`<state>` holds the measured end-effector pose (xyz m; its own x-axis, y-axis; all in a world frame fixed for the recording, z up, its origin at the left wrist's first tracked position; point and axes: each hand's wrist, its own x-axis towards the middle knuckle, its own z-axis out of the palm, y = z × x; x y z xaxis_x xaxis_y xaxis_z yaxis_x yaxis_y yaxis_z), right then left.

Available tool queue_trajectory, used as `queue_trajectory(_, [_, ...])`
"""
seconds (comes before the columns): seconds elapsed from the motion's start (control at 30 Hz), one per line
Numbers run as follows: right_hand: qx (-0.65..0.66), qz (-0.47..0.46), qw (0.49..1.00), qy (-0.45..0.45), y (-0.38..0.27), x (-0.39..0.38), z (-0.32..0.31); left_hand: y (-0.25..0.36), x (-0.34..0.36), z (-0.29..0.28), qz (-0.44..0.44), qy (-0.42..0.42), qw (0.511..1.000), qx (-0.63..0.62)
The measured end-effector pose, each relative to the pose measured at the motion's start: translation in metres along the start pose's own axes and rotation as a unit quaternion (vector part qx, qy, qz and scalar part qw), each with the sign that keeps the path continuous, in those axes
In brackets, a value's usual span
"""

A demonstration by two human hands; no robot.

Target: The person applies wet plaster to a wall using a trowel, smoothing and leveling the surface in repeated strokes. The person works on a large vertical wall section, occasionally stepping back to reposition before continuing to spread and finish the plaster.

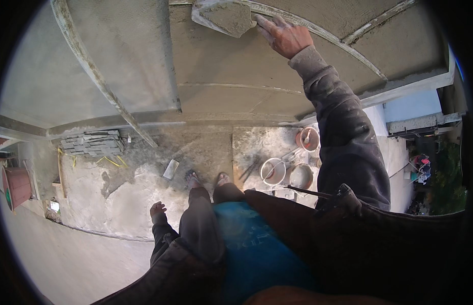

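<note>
My right hand (286, 38) is raised against the grey plastered wall (221, 61), its fingers wrapped round a plastering trowel (210, 23). A flat heap of wet mortar (227, 17) covers most of the trowel's face. Right above the hand, a pale curved strip (323, 31) runs across the plaster. Low on my left side hangs my left hand (158, 208), above the floor and touching nothing; its fingers are loosely bent and apart.
Several buckets (273, 171) stand on the floor at right, below my raised arm. A long pale batten (89, 66) leans at left. Beneath it lies a stack of grey slabs (92, 143). Near my feet is a whitish block (171, 169). A reddish container (17, 187) stands far left.
</note>
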<state>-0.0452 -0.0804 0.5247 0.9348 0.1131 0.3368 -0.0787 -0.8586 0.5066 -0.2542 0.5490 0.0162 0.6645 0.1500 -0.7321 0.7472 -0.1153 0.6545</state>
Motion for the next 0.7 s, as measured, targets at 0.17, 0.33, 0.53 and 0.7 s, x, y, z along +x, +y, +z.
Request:
queue_trajectory(0.17, [0.000,0.047,0.998,-0.043,0.028,-0.041,-0.004,-0.017,0.000,-0.009,-0.081,0.018,0.996,-0.005])
queue_trajectory(0.33, [0.042,0.050,0.997,-0.033,0.027,-0.047,0.003,-0.066,0.022,-0.030,-0.144,0.016,0.989,-0.008])
queue_trajectory(0.53, [-0.006,0.028,1.000,0.003,-0.039,0.013,-0.014,-0.045,0.031,-0.027,-0.102,0.021,0.995,-0.012])
queue_trajectory(0.7, [0.004,0.009,1.000,0.003,-0.008,-0.013,0.003,0.005,0.020,-0.001,-0.002,-0.017,1.000,-0.009])
